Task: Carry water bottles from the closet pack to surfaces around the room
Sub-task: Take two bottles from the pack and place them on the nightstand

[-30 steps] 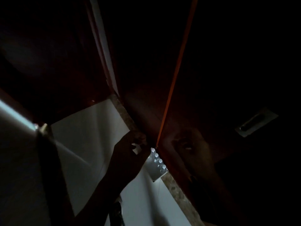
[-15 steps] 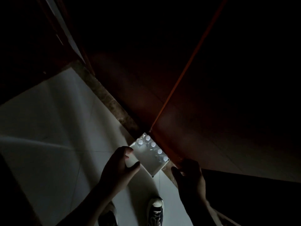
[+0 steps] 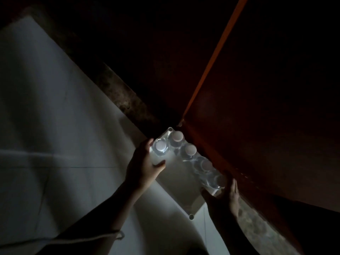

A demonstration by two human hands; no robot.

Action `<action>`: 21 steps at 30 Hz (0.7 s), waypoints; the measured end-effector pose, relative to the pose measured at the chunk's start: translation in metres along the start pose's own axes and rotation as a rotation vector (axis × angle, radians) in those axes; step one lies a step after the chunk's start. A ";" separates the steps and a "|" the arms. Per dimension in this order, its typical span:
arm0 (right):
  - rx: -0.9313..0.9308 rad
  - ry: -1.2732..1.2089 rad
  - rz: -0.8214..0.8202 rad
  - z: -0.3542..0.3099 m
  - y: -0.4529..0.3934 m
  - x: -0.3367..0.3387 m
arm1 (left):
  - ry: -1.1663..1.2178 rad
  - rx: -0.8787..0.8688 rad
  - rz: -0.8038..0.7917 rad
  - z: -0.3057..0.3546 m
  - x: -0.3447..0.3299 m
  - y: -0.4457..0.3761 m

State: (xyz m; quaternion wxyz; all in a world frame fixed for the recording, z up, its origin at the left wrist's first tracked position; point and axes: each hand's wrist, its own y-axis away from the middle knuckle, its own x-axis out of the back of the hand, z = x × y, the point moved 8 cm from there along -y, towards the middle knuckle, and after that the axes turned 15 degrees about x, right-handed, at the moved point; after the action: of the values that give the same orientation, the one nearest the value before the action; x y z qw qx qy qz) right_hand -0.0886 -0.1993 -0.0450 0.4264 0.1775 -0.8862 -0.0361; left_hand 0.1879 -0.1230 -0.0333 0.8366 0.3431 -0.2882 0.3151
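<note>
The light is poor, so your main risk is a bad grip: the bottle in your left hand looks wet-slick plastic, and if wrap on the pack is holding it, a hard pull could drag the whole pack or topple its neighbours. The pack sits on the floor at the closet's edge, half under the door; lifting too fast may knock a bottle against that door. Your left hand reaches forward, fingers curled round the near-left bottle below its cap, thumb on the near side, grasping it. Your right hand lies against the pack's right end by the last bottle; whether it grips or only steadies, I cannot tell.
</note>
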 end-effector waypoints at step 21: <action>-0.023 -0.265 0.043 -0.126 0.026 0.127 | 0.318 -0.026 -0.012 0.086 0.136 0.095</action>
State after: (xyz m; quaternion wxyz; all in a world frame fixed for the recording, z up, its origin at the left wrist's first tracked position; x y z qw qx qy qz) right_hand -0.0719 -0.2075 0.1348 0.3082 0.1470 -0.9380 -0.0601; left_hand 0.1827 -0.0897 0.1505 0.8779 0.2799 -0.1540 0.3566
